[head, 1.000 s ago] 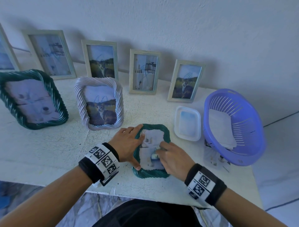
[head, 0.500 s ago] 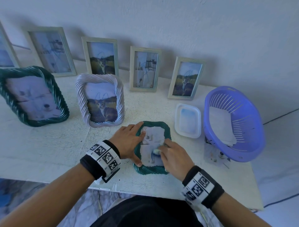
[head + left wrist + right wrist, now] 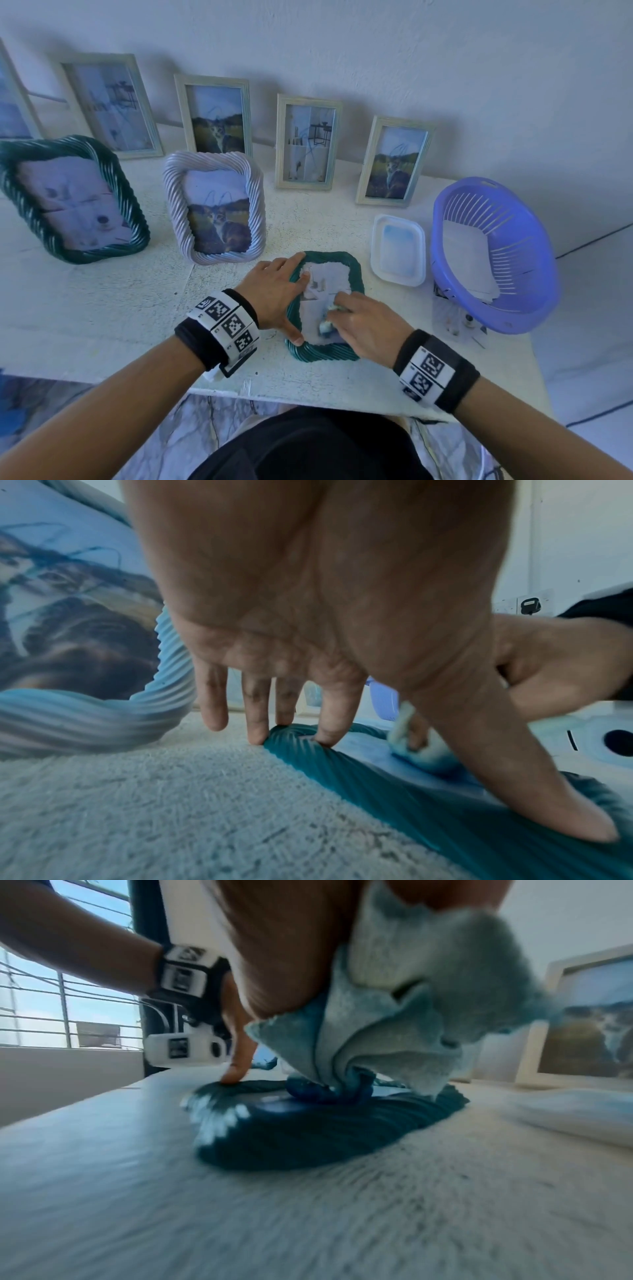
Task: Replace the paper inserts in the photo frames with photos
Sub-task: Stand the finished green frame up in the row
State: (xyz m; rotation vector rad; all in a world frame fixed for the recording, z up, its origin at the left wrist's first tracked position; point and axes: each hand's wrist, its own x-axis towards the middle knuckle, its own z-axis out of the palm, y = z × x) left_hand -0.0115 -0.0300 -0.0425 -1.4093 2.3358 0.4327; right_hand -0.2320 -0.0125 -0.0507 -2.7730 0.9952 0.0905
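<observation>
Gripping a bunched cloth (image 3: 329, 317), the right hand (image 3: 368, 323) is rubbing the flat green frame (image 3: 323, 353), its length running twelve-to-six, while the flat-fingered left hand (image 3: 274, 296) is pinning its nine o'clock edge.

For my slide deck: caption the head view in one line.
Left hand steadies a flat green frame while right hand wipes it with a cloth.

Right hand (image 3: 294, 947) grips cloth (image 3: 394, 1020), pressed onto teal frame (image 3: 308, 1139).

Under your hands a teal rope-twist frame (image 3: 323, 353), pale blue cloth (image 3: 394, 1020) in your right hand (image 3: 368, 325), lilac slotted basket (image 3: 534, 274) beyond it, checker-marked black wristbands (image 3: 222, 329).
</observation>
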